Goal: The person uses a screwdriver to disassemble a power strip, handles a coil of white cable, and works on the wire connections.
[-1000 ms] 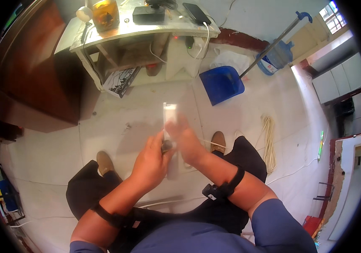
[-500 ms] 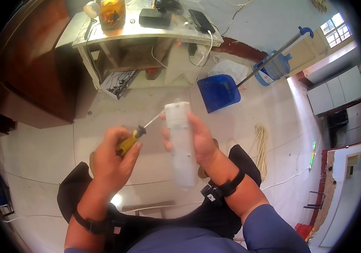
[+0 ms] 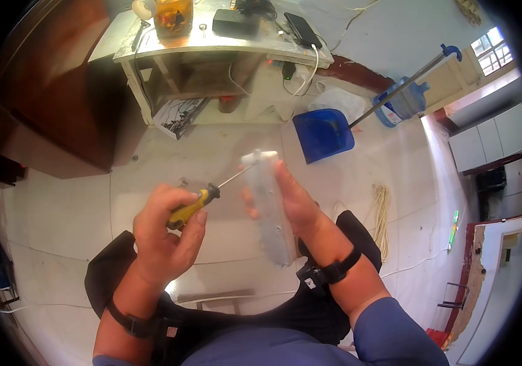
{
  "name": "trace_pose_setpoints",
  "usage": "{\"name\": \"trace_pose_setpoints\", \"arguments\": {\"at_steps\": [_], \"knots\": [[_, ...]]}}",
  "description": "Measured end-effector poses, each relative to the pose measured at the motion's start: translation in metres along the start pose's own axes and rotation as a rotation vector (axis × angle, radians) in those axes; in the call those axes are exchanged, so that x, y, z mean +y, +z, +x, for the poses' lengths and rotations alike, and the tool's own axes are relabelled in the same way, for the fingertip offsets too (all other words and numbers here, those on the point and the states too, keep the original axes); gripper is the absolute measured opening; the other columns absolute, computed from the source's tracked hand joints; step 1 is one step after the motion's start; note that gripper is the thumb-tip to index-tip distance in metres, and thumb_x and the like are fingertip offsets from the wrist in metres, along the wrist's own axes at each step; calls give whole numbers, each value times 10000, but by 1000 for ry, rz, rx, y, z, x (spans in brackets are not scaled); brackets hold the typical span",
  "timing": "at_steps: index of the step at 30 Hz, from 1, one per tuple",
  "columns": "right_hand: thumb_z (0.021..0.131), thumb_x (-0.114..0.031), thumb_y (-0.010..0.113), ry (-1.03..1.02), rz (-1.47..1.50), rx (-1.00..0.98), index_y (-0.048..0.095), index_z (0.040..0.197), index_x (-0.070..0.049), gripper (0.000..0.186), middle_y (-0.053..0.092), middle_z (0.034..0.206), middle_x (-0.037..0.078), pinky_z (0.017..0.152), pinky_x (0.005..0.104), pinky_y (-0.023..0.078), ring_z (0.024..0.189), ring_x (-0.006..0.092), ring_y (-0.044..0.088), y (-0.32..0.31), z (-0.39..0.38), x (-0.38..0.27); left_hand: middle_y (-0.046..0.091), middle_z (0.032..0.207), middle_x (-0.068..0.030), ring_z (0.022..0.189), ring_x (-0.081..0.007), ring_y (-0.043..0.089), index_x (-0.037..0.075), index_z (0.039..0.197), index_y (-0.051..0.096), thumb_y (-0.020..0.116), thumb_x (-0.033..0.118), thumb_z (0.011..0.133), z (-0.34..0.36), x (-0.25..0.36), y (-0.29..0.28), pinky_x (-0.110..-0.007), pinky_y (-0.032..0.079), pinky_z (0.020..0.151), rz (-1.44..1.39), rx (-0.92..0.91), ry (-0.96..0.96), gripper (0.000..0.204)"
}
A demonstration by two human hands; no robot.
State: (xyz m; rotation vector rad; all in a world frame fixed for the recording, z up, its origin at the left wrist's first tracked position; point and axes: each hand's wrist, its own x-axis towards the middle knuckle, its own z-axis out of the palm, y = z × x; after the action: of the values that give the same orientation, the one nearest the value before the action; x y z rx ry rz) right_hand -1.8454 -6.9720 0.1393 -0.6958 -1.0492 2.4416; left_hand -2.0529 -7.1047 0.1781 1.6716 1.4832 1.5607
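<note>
My left hand point(image 3: 172, 235) is closed around the yellow-and-black handle of a screwdriver point(image 3: 189, 210). Its thin metal shaft slants up to the right, and the tip meets the far left part of a long white plastic case point(image 3: 268, 210). This case, somewhat blurred, looks like the underside of a power strip, with small screw holes along it. My right hand point(image 3: 297, 201) grips it from the right, thumb along the right edge and fingertips showing at the left. The case is held in the air above my lap, its near end tilted slightly right.
Ahead stands a worktable point(image 3: 212, 52) bearing a phone point(image 3: 302, 29), a black box point(image 3: 235, 23) and an amber container point(image 3: 174, 18). A blue dustpan point(image 3: 323, 135) leans near a water jug point(image 3: 401, 102). Coiled cable point(image 3: 382, 213) lies on the floor at right.
The case has tilted, its near end swinging right. The screwdriver has shifted right, its tip moving from the case's left edge onto its far part. The whole view has shifted slightly.
</note>
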Motion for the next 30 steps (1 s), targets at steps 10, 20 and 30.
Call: {"name": "trace_pose_setpoints", "arguments": {"at_steps": [10, 20, 30], "knots": [[975, -614, 436, -4, -153, 12, 464, 1364, -98, 647, 613, 945, 76, 707, 296, 494, 758, 156, 602, -8, -1, 2, 563, 804, -109, 621, -184, 552, 17, 1036, 558, 656, -102, 745, 6, -2, 0, -262, 440, 547, 119, 44, 139, 329], [978, -603, 441, 23, -202, 54, 500, 1320, -91, 619, 629, 944, 73, 726, 312, 512, 766, 169, 619, -5, -3, -1, 555, 857, -108, 684, -171, 538, 11, 1055, 552, 627, -109, 776, 6, -1, -1, -268, 442, 592, 156, 38, 131, 313], [980, -597, 441, 17, -218, 58, 499, 1321, -89, 614, 634, 945, 71, 722, 302, 512, 764, 164, 621, -2, -3, -2, 565, 773, -83, 607, -152, 530, -4, 1040, 568, 673, -28, 839, 4, -4, -2, -261, 425, 549, 121, 47, 58, 228]]}}
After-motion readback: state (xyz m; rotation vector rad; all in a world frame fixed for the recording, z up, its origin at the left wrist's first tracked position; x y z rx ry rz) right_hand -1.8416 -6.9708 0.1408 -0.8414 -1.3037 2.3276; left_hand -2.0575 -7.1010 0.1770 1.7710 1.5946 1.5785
